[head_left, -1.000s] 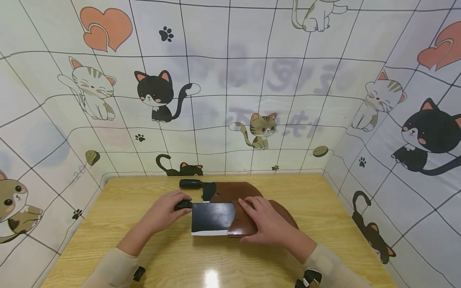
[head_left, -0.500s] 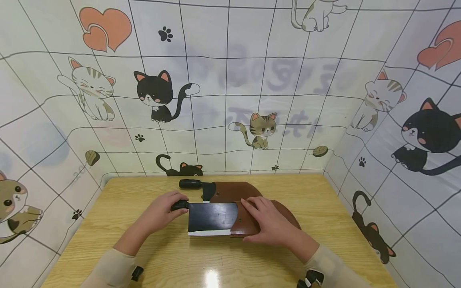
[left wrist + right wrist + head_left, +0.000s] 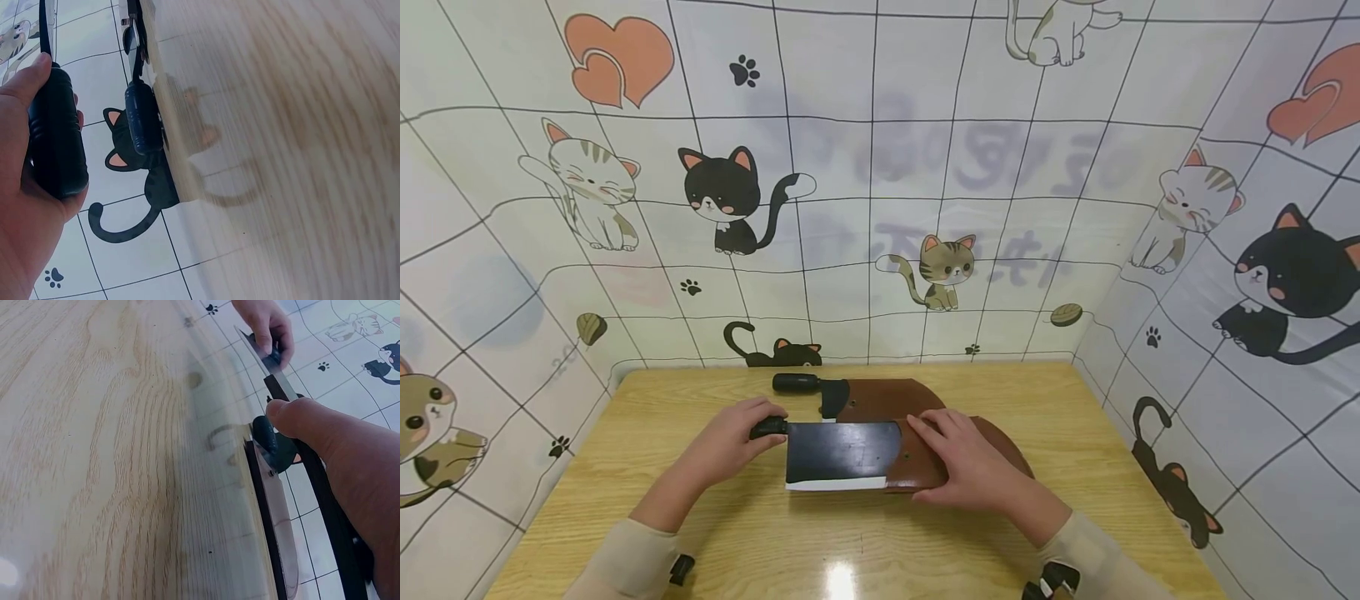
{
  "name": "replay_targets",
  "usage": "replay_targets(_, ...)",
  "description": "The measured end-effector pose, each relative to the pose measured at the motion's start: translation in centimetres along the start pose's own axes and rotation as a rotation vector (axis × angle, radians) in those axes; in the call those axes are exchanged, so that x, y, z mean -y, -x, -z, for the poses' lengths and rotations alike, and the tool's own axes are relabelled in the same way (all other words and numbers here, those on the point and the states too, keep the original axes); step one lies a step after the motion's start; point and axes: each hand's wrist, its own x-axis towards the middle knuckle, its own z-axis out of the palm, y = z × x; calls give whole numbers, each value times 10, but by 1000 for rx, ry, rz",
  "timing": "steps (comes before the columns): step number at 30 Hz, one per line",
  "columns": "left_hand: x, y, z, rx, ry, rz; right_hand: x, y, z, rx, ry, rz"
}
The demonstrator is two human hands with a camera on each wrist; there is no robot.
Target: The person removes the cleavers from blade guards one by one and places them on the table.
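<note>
A cleaver with a dark blade (image 3: 842,454) and a pale cutting edge sits partly inside a brown leather sheath (image 3: 917,467). My left hand (image 3: 730,442) grips the cleaver's black handle (image 3: 59,134), the thumb lying along it in the left wrist view. Over the sheath, my right hand (image 3: 973,462) holds it with the thumb at the lower edge and the fingers across the top; the right wrist view shows the thumb pressed on its side. The blade's tip is hidden in the leather.
Behind lies a second sheathed cleaver, its brown sheath (image 3: 887,398) and black handle (image 3: 796,382) partly covered by the front one. The wooden table (image 3: 662,400) meets a cat-patterned wall sheet (image 3: 850,208) at the back and sides.
The left hand has drawn the cleaver a little to the left, and more of the dark blade shows. The right hand and sheath have shifted slightly right.
</note>
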Motion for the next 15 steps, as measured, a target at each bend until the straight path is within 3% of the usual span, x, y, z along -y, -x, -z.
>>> replay_targets(15,7,7,7,13,2,19,-8,8,4,11,-15,13)
